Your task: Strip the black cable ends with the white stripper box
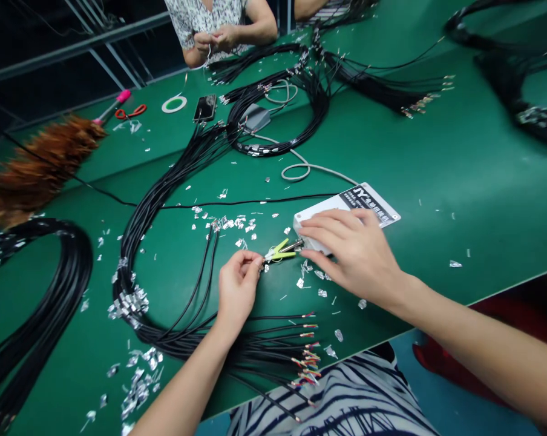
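Note:
My left hand is closed in a pinch on a thin black cable, whose stripped end meets a small yellow-green forked piece. That piece sits at the metal front of a white box with a black printed label. Over the box's near side lies my right hand, fingers spread, the thumb just beside the metal front. Below my left hand runs a bundle of black cables, its stripped ends showing coloured wires. Two more cables loop up from it.
Foil scraps litter the green table. A coiled cable bundle, phone, tape roll, red-handled scissors and brown feather duster lie farther back. Another person's hands hold a thin white strand across the table.

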`<move>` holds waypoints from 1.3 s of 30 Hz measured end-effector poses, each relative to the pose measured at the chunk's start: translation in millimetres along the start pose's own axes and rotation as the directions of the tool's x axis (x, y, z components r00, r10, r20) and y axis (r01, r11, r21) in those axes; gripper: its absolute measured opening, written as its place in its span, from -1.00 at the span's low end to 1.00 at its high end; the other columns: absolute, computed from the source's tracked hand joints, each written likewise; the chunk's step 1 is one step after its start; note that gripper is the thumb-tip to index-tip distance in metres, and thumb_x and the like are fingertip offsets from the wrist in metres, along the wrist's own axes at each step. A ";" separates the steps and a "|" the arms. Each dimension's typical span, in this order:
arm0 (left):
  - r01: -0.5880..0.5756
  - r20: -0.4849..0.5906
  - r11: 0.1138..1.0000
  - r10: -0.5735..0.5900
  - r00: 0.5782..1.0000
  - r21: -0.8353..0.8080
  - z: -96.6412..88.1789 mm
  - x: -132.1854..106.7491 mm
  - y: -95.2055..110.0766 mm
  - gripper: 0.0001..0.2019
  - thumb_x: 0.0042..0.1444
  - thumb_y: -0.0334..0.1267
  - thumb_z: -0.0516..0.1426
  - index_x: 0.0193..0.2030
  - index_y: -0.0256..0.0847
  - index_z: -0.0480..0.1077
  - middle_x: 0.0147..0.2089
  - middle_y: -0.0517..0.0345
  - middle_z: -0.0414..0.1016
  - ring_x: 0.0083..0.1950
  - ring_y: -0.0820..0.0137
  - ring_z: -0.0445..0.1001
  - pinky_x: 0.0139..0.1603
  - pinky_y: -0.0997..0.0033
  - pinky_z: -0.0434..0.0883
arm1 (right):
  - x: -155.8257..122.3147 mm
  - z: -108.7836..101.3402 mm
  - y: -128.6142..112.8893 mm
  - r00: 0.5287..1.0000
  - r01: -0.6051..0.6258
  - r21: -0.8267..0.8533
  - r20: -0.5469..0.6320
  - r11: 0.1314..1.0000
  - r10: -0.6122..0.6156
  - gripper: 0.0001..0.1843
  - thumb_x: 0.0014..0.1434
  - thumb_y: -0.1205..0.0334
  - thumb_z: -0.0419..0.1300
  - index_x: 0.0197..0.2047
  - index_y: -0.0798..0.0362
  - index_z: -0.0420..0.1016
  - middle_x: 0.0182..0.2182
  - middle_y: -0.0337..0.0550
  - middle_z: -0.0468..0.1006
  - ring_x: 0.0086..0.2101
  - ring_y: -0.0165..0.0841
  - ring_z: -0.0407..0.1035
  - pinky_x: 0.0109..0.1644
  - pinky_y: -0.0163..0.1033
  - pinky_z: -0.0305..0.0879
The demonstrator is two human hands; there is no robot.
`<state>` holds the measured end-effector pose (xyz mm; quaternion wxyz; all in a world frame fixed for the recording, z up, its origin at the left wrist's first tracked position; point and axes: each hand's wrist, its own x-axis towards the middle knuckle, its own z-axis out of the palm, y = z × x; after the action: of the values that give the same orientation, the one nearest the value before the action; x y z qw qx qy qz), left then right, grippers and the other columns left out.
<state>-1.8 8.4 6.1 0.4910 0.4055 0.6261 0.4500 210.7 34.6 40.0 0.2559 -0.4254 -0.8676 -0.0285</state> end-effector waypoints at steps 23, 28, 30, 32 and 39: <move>-0.356 0.170 0.380 0.443 0.880 0.854 -70.8 -3.5 -5.3 -0.60 0.18 -0.37 0.04 0.18 -0.27 0.25 0.06 -0.24 0.35 0.09 0.02 0.38 0.04 -0.09 0.35 | -67.7 1.0 -64.2 0.960 -0.075 0.624 0.256 0.778 -0.114 -0.67 0.26 0.16 0.18 0.08 0.02 0.39 0.06 0.01 0.52 0.02 -0.22 0.39 0.04 -0.10 0.37; -0.144 0.036 0.315 0.325 0.945 0.938 -102.2 -7.7 -7.5 -0.43 0.15 -0.38 0.04 0.31 -0.43 0.04 -0.20 -0.08 0.38 -0.16 0.10 0.46 -0.17 0.05 0.44 | -85.6 19.7 -76.8 0.916 -0.114 0.692 0.351 0.713 -0.194 -0.64 0.26 0.44 0.01 0.06 0.03 0.44 0.00 0.01 0.56 -0.09 -0.25 0.44 -0.06 -0.09 0.40; -0.213 0.082 0.377 0.333 0.939 0.902 -109.4 -6.5 -6.4 -0.43 0.15 -0.41 0.01 0.32 -0.38 0.02 -0.27 0.06 0.34 -0.28 0.23 0.44 -0.22 0.16 0.45 | -91.3 25.8 -74.9 0.925 -0.100 0.704 0.326 0.703 -0.194 -0.64 0.27 0.45 0.02 0.07 0.03 0.43 -0.01 0.01 0.57 -0.10 -0.26 0.45 -0.07 -0.10 0.41; -0.279 0.083 0.370 0.466 0.881 0.886 -122.7 -0.9 1.0 -0.47 0.16 -0.44 -0.01 0.29 -0.32 0.08 -0.23 0.05 0.33 -0.23 0.27 0.42 -0.12 0.16 0.45 | -95.3 30.3 -73.0 0.940 -0.058 0.723 0.273 0.689 -0.207 -0.64 0.26 0.46 0.04 0.08 0.03 0.42 -0.01 0.01 0.58 -0.10 -0.26 0.45 -0.07 -0.10 0.42; 0.257 -0.476 0.428 0.552 0.685 0.866 -216.5 24.4 30.9 -0.42 0.03 -0.61 0.00 0.26 -0.46 0.16 0.04 -0.27 0.28 0.11 -0.01 0.35 0.19 -0.08 0.31 | -96.9 33.3 -71.1 0.957 0.032 0.740 0.172 0.672 -0.235 -0.54 0.18 0.57 0.01 0.07 0.03 0.43 -0.03 -0.02 0.60 -0.10 -0.26 0.47 -0.07 -0.09 0.45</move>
<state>-216.5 4.0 54.1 -0.1287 0.4514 0.8568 0.2135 192.4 -71.8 -22.4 0.2886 -0.2227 -0.8609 0.3550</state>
